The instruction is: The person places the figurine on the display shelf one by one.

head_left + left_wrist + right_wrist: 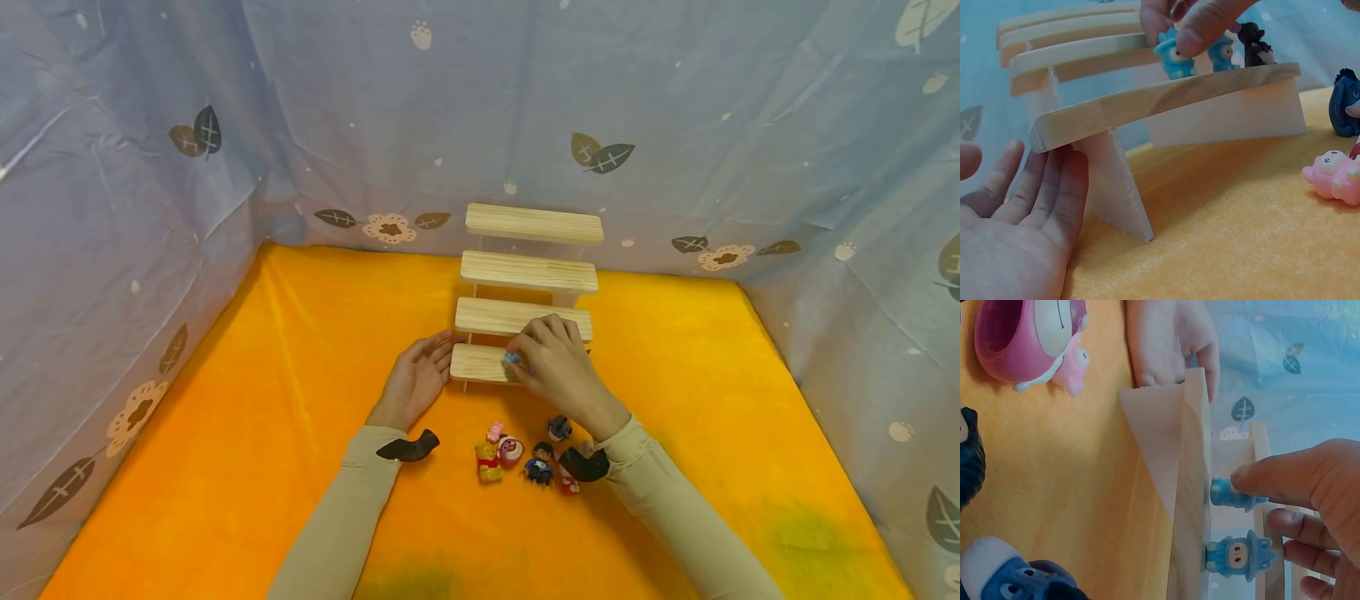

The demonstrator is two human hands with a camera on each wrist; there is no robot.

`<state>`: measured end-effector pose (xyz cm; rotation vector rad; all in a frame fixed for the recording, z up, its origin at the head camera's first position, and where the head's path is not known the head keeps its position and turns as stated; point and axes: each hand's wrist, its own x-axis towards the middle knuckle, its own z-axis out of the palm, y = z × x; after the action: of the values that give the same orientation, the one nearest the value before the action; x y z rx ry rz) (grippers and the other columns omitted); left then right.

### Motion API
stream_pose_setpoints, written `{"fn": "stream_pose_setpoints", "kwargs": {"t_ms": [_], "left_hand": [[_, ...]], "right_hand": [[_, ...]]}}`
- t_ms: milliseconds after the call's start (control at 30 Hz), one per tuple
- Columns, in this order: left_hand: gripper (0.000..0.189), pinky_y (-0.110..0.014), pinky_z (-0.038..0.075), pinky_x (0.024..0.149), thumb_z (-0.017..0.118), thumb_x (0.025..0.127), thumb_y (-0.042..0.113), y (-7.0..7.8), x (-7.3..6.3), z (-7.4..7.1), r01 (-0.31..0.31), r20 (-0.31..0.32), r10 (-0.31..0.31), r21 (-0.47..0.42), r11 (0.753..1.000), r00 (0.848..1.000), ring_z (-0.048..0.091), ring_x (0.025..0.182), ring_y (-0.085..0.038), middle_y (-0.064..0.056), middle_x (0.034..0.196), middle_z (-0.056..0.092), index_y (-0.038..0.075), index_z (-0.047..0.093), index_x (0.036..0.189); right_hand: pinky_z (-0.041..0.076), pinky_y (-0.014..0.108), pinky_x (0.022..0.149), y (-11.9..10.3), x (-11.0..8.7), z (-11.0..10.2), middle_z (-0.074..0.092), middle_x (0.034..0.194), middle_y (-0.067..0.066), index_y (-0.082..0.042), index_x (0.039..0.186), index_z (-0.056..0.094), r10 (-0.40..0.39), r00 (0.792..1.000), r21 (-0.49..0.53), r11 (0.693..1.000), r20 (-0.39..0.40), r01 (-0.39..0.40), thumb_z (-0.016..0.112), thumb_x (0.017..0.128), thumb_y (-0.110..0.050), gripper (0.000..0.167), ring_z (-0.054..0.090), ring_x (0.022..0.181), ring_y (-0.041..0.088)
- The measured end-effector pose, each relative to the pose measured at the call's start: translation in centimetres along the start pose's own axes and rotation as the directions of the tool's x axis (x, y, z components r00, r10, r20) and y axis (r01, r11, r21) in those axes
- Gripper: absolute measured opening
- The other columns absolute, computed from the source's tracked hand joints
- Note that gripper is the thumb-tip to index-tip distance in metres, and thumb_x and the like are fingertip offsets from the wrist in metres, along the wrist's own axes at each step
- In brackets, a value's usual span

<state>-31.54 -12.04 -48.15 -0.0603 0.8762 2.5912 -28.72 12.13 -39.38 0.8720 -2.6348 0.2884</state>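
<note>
A light wooden four-step display stand (480,363) stands on the orange cloth. My right hand (558,367) pinches a small blue figurine (1225,492) between thumb and fingers, upright at the lowest step's top. Beside it on that step stands a second blue figurine in a hat (1238,555), and farther along a dark figurine (1257,45); both are hidden behind the right hand in the head view. My left hand (416,375) is at the stand's left end, palm turned up, its extended fingers against the underside of the lowest step.
In front of the stand lie a yellow bear figurine (487,462), a magenta bear (510,450), a small pink figurine (495,431), a dark-haired figure (538,465) and a dark blue figurine (558,427). A patterned blue cloth (420,108) hangs behind the stand and at both sides.
</note>
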Motion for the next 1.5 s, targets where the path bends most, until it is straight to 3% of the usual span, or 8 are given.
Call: {"fn": "stream_pose_setpoints", "kwargs": {"t_ms": [200, 267, 367, 433, 533, 967, 1300, 1500], "left_hand": [[0.032, -0.038, 0.012, 0.129, 0.032, 0.111, 0.025, 0.0, 0.1, 0.0, 0.001, 0.007, -0.001, -0.009, 1.0, 1.0, 0.02, 0.156, -0.026, -0.013, 0.16, 0.03, 0.007, 0.048, 0.133], [0.032, -0.036, 0.021, 0.127, 0.032, 0.111, 0.025, 0.0, 0.1, 0.0, 0.005, 0.006, -0.005, -0.004, 1.0, 1.0, 0.025, 0.154, -0.025, -0.012, 0.157, 0.034, 0.007, 0.047, 0.134], [0.032, -0.036, 0.023, 0.126, 0.032, 0.111, 0.025, 0.0, 0.1, 0.0, 0.007, -0.002, -0.007, -0.004, 1.0, 1.0, 0.026, 0.153, -0.025, -0.012, 0.154, 0.038, 0.007, 0.048, 0.134], [0.032, -0.035, 0.023, 0.126, 0.032, 0.111, 0.025, 0.0, 0.1, 0.0, 0.007, -0.002, -0.007, -0.003, 1.0, 1.0, 0.025, 0.153, -0.025, -0.011, 0.154, 0.037, 0.008, 0.049, 0.133], [0.033, -0.038, 0.013, 0.129, 0.031, 0.111, 0.025, 0.0, 0.1, 0.0, 0.007, -0.005, -0.007, -0.009, 1.0, 1.0, 0.02, 0.156, -0.026, -0.012, 0.16, 0.03, 0.007, 0.048, 0.133], [0.032, -0.038, 0.017, 0.128, 0.032, 0.112, 0.025, -0.1, 0.1, 0.0, 0.013, -0.017, -0.013, -0.011, 1.0, 1.0, 0.027, 0.153, -0.026, -0.011, 0.152, 0.039, 0.007, 0.048, 0.134], [0.032, -0.03, 0.042, 0.109, 0.034, 0.111, 0.026, 0.1, 0.1, 0.1, 0.01, -0.023, -0.01, 0.002, 1.0, 1.0, 0.037, 0.144, -0.024, -0.009, 0.145, 0.046, 0.009, 0.048, 0.135], [0.032, -0.027, 0.043, 0.106, 0.032, 0.112, 0.026, 0.1, 0.0, 0.1, 0.012, -0.016, -0.012, 0.005, 1.0, 1.0, 0.036, 0.145, -0.022, -0.009, 0.146, 0.044, 0.009, 0.047, 0.135]], "right_hand": [[0.04, 0.05, 0.099, 0.0, -0.1, 0.1, 0.063, 0.104, 0.004, -0.017, 0.101, 0.073, -0.003, 1.0, -0.014, 1.0, -0.001, 0.003, 0.08, 0.089, -0.025, 0.016, 0.052, 0.109, 0.029], [0.04, 0.05, 0.099, 0.0, -0.1, 0.1, 0.062, 0.104, 0.004, -0.017, 0.101, 0.073, -0.005, 1.0, -0.021, 1.0, -0.006, 0.005, 0.079, 0.089, -0.025, 0.015, 0.052, 0.108, 0.029], [0.039, 0.049, 0.1, -0.1, -0.1, 0.1, 0.063, 0.104, 0.004, -0.018, 0.1, 0.073, -0.006, 1.0, -0.028, 1.0, -0.011, 0.006, 0.079, 0.089, -0.025, 0.015, 0.052, 0.108, 0.03], [0.039, 0.05, 0.1, -0.1, -0.1, 0.2, 0.063, 0.105, 0.004, -0.018, 0.1, 0.073, -0.004, 1.0, -0.03, 1.0, -0.011, 0.004, 0.079, 0.089, -0.025, 0.015, 0.052, 0.108, 0.03], [0.039, 0.05, 0.1, -0.1, -0.1, 0.2, 0.063, 0.105, 0.004, -0.018, 0.1, 0.073, 0.0, 1.0, -0.025, 1.0, -0.01, 0.0, 0.08, 0.089, -0.025, 0.015, 0.052, 0.109, 0.03], [0.036, 0.049, 0.098, -0.2, -0.4, -0.9, 0.064, 0.113, 0.005, -0.016, 0.113, 0.071, 0.017, 1.0, 0.005, 1.0, 0.022, -0.017, 0.081, 0.088, -0.026, 0.029, 0.05, 0.114, 0.03], [0.036, 0.049, 0.098, -0.1, -0.4, -2.1, 0.067, 0.114, 0.006, -0.015, 0.113, 0.072, 0.029, 1.0, 0.021, 0.999, 0.005, -0.03, 0.08, 0.088, -0.025, 0.028, 0.05, 0.112, 0.03], [0.037, 0.047, 0.095, -0.1, -0.4, -2.0, 0.068, 0.114, 0.005, -0.015, 0.112, 0.073, 0.04, 0.999, 0.029, 0.999, 0.013, -0.041, 0.077, 0.09, -0.022, 0.023, 0.05, 0.111, 0.029]]}}
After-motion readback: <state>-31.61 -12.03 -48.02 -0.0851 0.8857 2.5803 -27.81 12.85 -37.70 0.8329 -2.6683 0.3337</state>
